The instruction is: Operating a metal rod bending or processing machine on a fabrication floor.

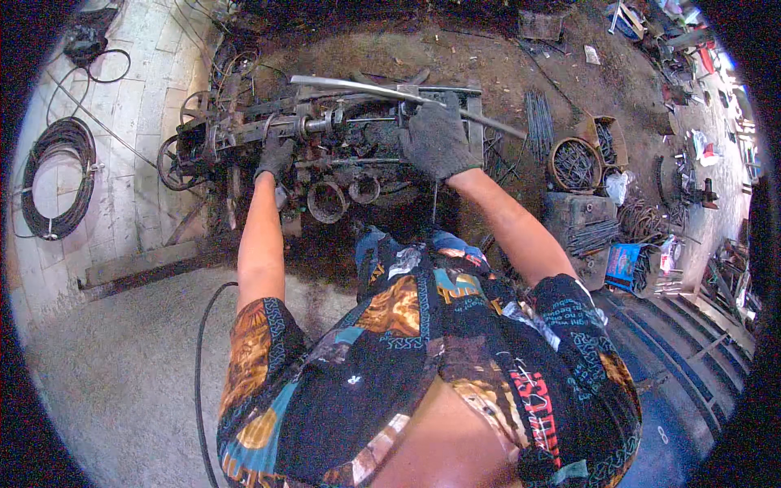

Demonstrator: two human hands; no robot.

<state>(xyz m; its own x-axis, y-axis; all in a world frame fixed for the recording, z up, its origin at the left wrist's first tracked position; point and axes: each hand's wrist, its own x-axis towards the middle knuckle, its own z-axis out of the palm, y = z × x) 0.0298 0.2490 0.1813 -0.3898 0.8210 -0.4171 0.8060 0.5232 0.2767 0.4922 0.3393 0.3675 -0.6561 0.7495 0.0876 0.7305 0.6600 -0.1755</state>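
Note:
Both hands wear dark grey work gloves. My left hand (277, 157) is closed at the left part of a greasy metal machine (319, 126), against a thin curved handle (267, 126); its fingertips are partly hidden. My right hand (439, 140) lies over the machine's right end, back upward, its fingers curled over a long pale metal bar (350, 84). This bar slants across the machine's far side and sticks out right of the glove. Two round metal rings (327, 202) show at the machine's near side.
A coil of black cable (57, 179) lies on pale planks at left. To the right are a bundle of rods (538, 126), a round container (576, 163) of metal pieces, a cardboard box (604, 140) and a blue package (623, 266). A black hose (201, 366) runs along the floor.

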